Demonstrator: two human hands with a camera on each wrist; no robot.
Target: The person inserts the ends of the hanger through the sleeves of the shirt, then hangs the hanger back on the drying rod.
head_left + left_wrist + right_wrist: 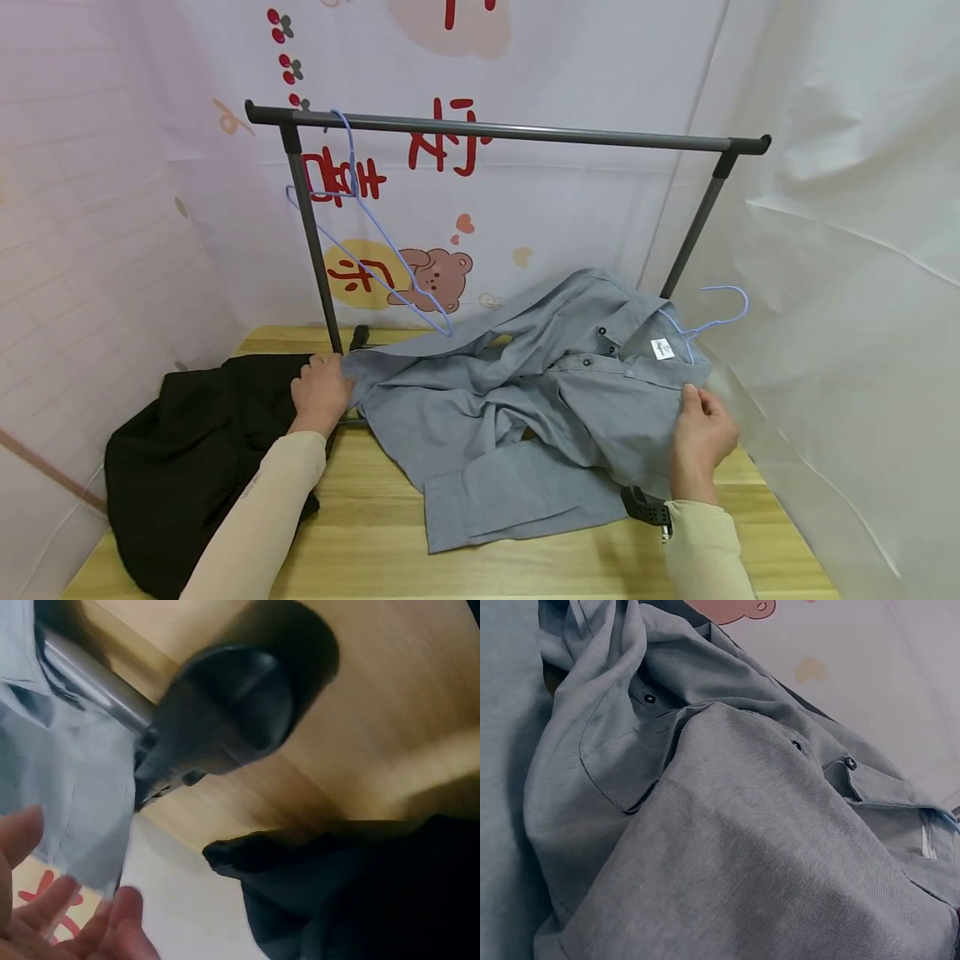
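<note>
A grey button-up shirt (585, 408) lies spread across the table, and a blue hanger (705, 329) sticks out of its collar. At the far left end of its stretched sleeve, my left hand (321, 392) holds the cuff (90, 802) by its edge, fingertips (127, 904) at the cloth. My right hand (703, 433) pinches the shirt beside the collar, thumb and forefinger together. Dark buttons and a white label show near the neckline. In the right wrist view the shirt front (757, 825) fills most of the picture, and the right hand is nearly hidden.
A dark grey rack (525, 132) stands behind the shirt, its left foot (240, 697) near my left hand. An empty blue hanger (375, 233) hangs at its left end. Black clothing (202, 458) lies left on the wooden table (360, 542). A printed cloth (585, 67) covers the wall.
</note>
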